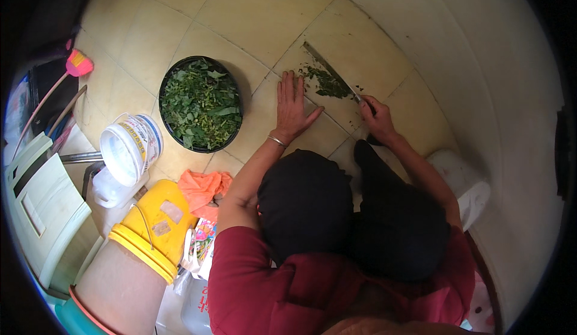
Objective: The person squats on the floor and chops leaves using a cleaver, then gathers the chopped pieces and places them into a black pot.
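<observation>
My left hand (293, 111) rests palm down on the beige tiled floor, its thumb spread, holding nothing. Just beyond its fingertips and to the right lies a small patch of chopped green leaves (330, 86) on the tiles. In my right hand (378, 119) is the handle of a long-bladed knife (328, 67). Its blade points up and left along the far side of the patch. Left of my left hand stands a round black tub (242, 109), filled almost to the rim with cut green leaves and stems (200, 105).
A white plastic bucket (121, 154) lies tipped left of the tub, near a pink broom (80, 63). Closer to me are an orange cloth (203, 188) and a yellow bucket (157, 217). A pale wall (487, 64) curves along the right; a white roll-shaped object (469, 193) sits beside it.
</observation>
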